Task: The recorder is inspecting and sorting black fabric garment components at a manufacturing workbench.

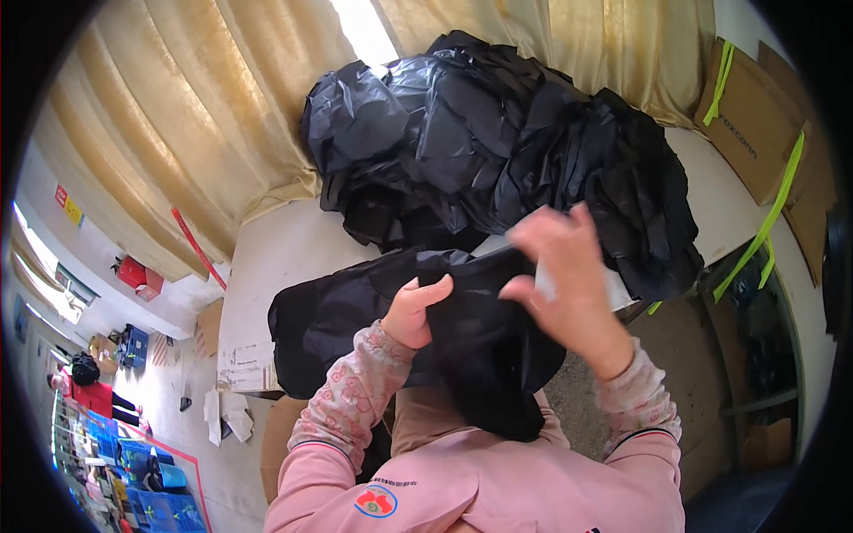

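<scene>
Gold curtains [178, 115] hang behind a white table [284, 258] heaped with black fabric pieces [498, 133]. At its near edge my left hand [416, 311] pinches a black cloth [480, 346] shut between thumb and fingers, while my right hand [560, 275], blurred, fingers spread, touches the same cloth.

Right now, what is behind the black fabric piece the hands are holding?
Behind the black fabric piece held by the left hand and right hand, a white table carries a big heap of black fabric. Beige curtains hang beyond. The table under the heap is hidden.
</scene>
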A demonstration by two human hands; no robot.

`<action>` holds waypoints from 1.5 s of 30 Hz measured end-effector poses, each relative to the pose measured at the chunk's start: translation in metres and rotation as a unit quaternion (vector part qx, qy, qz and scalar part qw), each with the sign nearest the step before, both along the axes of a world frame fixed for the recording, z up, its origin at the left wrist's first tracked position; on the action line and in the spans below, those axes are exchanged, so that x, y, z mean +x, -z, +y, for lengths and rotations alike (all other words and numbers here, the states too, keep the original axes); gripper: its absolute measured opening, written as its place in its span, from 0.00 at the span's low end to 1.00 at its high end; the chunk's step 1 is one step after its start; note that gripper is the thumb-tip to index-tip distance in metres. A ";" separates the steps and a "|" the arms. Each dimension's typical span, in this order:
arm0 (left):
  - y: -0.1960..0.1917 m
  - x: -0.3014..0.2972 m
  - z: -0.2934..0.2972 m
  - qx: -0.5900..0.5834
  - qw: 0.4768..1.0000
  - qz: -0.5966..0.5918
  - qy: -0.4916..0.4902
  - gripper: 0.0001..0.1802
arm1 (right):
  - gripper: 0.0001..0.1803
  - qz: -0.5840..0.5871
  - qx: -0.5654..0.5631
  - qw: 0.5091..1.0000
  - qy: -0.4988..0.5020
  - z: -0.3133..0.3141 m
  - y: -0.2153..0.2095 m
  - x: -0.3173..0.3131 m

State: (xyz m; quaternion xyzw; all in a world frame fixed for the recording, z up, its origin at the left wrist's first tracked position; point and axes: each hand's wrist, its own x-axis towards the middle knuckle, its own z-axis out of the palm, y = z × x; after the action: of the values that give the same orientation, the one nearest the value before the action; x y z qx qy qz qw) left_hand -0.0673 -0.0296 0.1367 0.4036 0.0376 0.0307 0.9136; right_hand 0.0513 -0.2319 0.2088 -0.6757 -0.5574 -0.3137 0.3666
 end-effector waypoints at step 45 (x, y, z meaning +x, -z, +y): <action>-0.020 0.002 0.024 0.156 0.956 -0.169 -0.180 0.20 | 0.12 0.176 -0.167 0.962 -0.128 -0.020 -0.012 0.002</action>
State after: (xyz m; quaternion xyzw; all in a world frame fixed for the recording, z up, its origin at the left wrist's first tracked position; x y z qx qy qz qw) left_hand -0.0649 -0.0057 0.1564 0.5165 -0.0504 0.2679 0.8117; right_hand 0.0538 -0.2515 0.2203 -0.6952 -0.6102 -0.0428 0.3776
